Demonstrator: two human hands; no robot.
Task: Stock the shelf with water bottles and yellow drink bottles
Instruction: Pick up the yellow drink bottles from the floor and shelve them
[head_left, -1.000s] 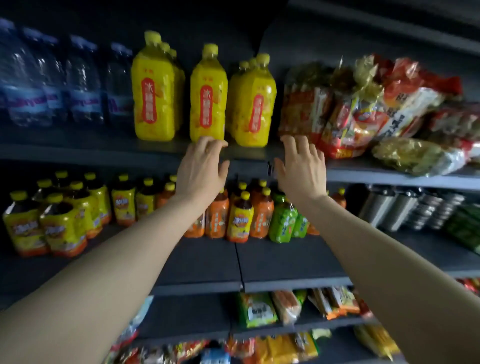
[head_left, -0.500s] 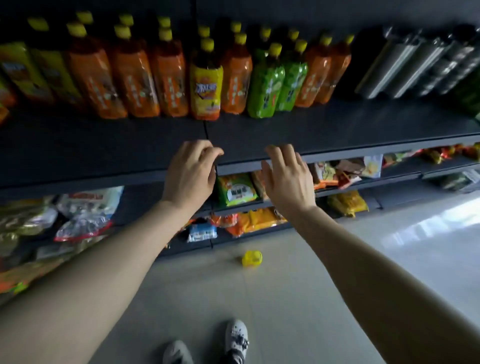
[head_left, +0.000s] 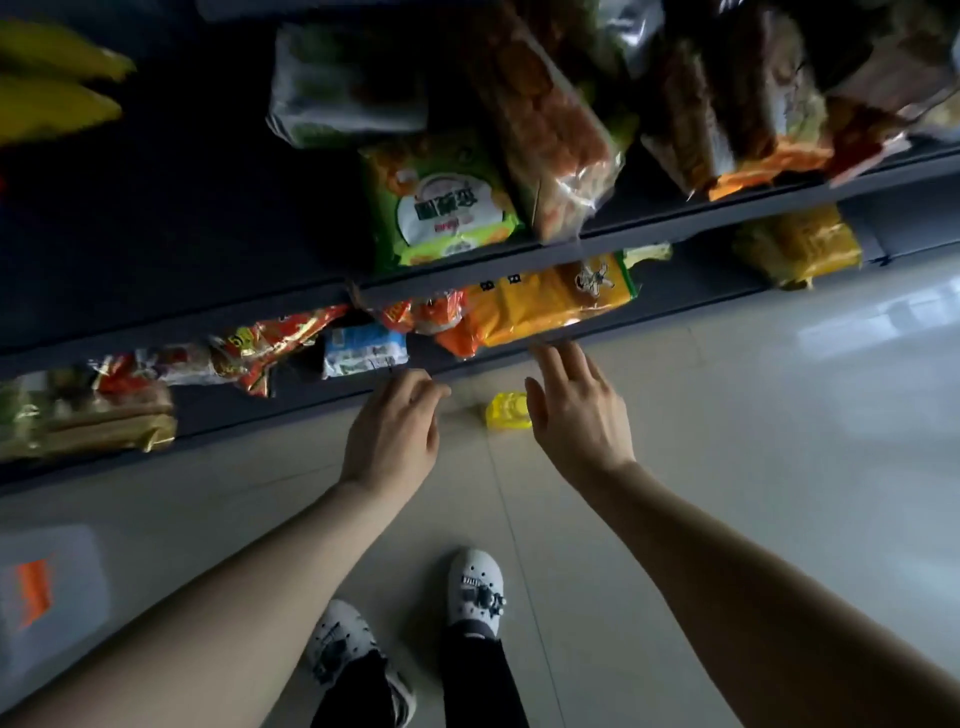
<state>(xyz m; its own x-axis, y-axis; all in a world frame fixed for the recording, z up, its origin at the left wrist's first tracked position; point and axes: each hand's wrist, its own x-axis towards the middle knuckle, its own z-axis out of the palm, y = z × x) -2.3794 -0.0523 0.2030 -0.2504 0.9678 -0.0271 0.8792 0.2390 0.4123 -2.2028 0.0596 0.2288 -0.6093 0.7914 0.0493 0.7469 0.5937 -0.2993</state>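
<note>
Both hands (head_left: 395, 431) (head_left: 576, 415) outstretched, fingers loose

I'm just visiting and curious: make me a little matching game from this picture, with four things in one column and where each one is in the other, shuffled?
Things:
1. yellow bottle
2. green packet
3. blue-and-white packet
4. white shoes

Places:
A. lying on the upper of the two shelves in view, near its front edge
B. at the bottom of the picture, on the floor tiles
C. on the floor between the left hand and the right hand
D. on the lowest shelf, just above the left hand

Pairs: 1-C, 2-A, 3-D, 4-B
</note>
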